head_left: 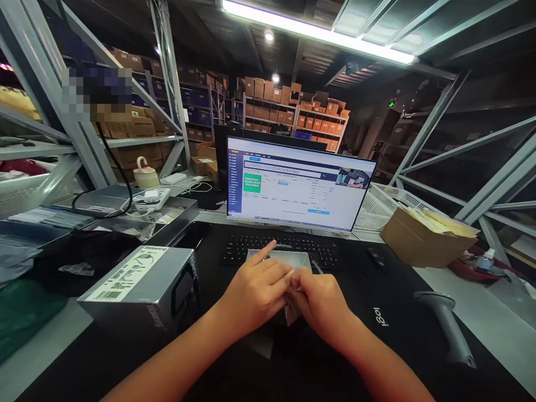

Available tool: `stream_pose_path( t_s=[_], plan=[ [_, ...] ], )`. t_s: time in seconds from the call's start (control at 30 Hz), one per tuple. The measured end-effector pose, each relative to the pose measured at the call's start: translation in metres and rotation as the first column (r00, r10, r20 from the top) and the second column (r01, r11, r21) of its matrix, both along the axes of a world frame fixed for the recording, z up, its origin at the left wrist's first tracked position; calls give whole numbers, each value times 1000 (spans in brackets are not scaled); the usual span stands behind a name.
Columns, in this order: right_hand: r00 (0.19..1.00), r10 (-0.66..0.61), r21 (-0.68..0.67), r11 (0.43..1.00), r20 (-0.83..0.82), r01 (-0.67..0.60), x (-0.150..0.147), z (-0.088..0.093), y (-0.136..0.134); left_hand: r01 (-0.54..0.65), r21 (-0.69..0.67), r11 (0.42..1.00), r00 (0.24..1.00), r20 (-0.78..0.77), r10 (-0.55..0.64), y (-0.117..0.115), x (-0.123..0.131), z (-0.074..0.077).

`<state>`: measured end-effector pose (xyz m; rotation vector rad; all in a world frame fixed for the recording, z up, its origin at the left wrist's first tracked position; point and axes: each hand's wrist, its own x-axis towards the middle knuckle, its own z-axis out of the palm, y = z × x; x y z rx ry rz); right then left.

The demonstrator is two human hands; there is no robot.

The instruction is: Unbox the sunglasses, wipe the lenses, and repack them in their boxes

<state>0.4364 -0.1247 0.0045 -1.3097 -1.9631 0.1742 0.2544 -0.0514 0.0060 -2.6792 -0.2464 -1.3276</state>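
Note:
My left hand (262, 285) and my right hand (320, 293) meet in front of the keyboard. The left index finger points up and away while the other fingers curl in. My right thumb and fingers are pinched together against the left fingertips. What they hold, if anything, is hidden. Just behind the hands, a pale grey open box or tray (299, 259) shows its edge. A small light-coloured piece (291, 315) pokes out below the fingers, too covered to name. To the left stands a closed grey product box (138, 285) with a white label on top.
A monitor (288, 190) stands behind the keyboard (238, 248). On the right are a mouse (376, 257), a barcode scanner (446, 324), a cardboard box (419, 240) of papers and a white basket (374, 209). Plastic bags (33, 257) lie left.

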Motion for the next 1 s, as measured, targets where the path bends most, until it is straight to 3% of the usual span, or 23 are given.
stream_pose_path(
  t_s=[0.07, 0.2, 0.27, 0.4, 0.5, 0.6, 0.77, 0.9, 1.0],
  plan=[
    [1000, -16, -6, 1000, -18, 16, -4, -3, 1, 17, 20, 1000, 1000, -21, -16, 1, 0, -2],
    [973, 32, -285, 953, -228, -99, 11, 5, -3, 17, -64, 998, 1000, 4, -17, 8, -8, 4],
    [944, 45, -335, 929, -328, -160, 22, 10, -7, 18, -119, 993, 999, 47, -13, 11, -14, 10],
    [970, 85, -147, 982, -229, -121, 31, 12, -7, 24, -156, 988, 998, 57, -15, 13, -21, 18],
    [970, 225, -4, 974, -93, -226, 30, 13, -2, 20, -166, 986, 999, 53, -11, 13, -20, 18],
    [952, 295, -55, 952, -86, -300, 32, 18, -1, 27, -179, 984, 999, 51, -18, 13, -20, 16],
    [913, 392, -300, 863, -113, -408, 47, 35, -17, 43, -273, 961, 999, 28, -37, 13, -23, 19],
    [952, 304, -253, 919, -34, -303, 47, 35, -21, 31, -263, 964, 999, -1, -32, 11, -22, 17],
    [974, 224, -207, 952, -18, -223, 31, 23, -16, -10, -147, 989, 1000, -14, 8, 8, -18, 13]
  ],
)
